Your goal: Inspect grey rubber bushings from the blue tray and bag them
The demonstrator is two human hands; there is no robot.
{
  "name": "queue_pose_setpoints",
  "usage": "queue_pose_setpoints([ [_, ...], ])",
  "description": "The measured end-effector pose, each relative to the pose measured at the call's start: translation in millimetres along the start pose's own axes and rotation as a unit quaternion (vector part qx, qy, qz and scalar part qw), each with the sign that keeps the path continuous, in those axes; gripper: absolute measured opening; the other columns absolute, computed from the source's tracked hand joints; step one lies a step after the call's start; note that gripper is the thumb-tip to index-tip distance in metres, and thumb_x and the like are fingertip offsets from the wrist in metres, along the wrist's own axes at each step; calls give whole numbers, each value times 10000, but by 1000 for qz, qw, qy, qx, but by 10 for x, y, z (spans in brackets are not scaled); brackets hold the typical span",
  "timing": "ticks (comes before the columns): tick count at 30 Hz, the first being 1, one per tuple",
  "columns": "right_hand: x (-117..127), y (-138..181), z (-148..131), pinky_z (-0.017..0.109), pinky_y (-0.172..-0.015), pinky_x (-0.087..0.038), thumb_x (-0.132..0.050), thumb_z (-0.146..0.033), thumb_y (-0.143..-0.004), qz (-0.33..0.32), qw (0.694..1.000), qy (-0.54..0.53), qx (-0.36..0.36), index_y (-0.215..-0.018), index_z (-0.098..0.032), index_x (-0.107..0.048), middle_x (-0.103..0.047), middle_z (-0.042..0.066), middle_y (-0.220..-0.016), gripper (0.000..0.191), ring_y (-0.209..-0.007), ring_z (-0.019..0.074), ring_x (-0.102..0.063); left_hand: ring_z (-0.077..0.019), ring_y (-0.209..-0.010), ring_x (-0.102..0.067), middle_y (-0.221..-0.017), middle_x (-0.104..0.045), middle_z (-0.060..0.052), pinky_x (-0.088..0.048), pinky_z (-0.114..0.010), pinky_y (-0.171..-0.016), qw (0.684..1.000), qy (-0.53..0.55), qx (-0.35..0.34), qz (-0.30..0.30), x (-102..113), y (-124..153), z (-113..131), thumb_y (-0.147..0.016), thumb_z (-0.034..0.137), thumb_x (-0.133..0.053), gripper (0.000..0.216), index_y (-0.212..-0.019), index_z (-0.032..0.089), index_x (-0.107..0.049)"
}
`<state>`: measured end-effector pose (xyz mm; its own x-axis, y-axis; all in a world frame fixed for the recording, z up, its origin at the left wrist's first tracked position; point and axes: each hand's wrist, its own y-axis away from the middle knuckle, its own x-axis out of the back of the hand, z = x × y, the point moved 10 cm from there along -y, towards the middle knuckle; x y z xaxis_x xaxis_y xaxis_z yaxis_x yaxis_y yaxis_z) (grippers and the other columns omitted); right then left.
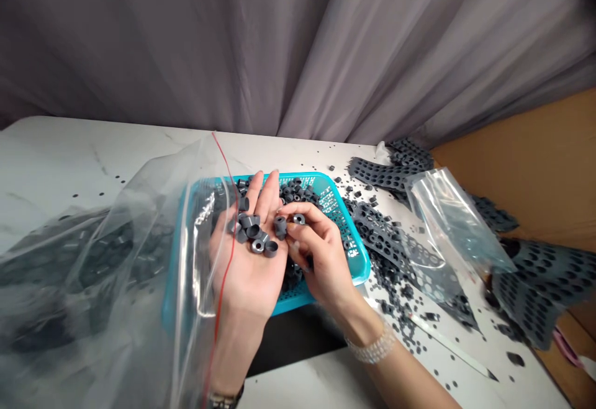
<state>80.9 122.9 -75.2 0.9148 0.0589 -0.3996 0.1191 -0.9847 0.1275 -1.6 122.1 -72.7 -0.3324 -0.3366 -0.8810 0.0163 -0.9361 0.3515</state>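
Note:
My left hand [254, 272] is palm up over a turquoise basket [363, 266], fingers stretched out. On its palm lie several small dark grey rubber caps [252, 231], hollow and short; at least one has a lighter ring inside. My right hand [321, 251] is beside it, thumb and forefinger pinching one rubber cap [280, 228] at the palm's edge. Another cap [298, 218] shows between its fingers. A clear zip bag with a red strip [223, 272] overlaps my left hand and wrist. More caps lie in the basket, partly hidden by my hands.
Dark rubber sheets with rows of holes [544, 285] lie at the right, with scraps [395, 285] scattered near the basket. A clear plastic bag [460, 216] rests on them. A pale pen-like stick [451, 347] lies in front. A grey curtain [279, 43] hangs behind the white table [69, 154].

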Motion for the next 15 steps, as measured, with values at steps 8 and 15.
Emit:
queue_pose_setpoints([
  [8,-4,27,-17,185,-369,-149,-529,-147,-765,8,1000,6,11,-819,-208,-643,-372,-90,-507,140,-371,21,-185,-133,-1250,-489,-1210,-653,-64,-371,-248,-1053,1000,-18,-7,-3,-24,1,23,-910,282,-325,421,-1261,177,-532],
  [15,61,17,49,164,-329,-160,-601,-254,-785,53,997,-43,-20,-840,-230,-593,-478,-64,-682,60,-403,16,-250,-151,-1210,-532,-1193,-660,-79,-356,-272,-1066,1000,-8,0,-10,-19,-8,-9,-909,294,-316,430,-1260,175,-535],
])
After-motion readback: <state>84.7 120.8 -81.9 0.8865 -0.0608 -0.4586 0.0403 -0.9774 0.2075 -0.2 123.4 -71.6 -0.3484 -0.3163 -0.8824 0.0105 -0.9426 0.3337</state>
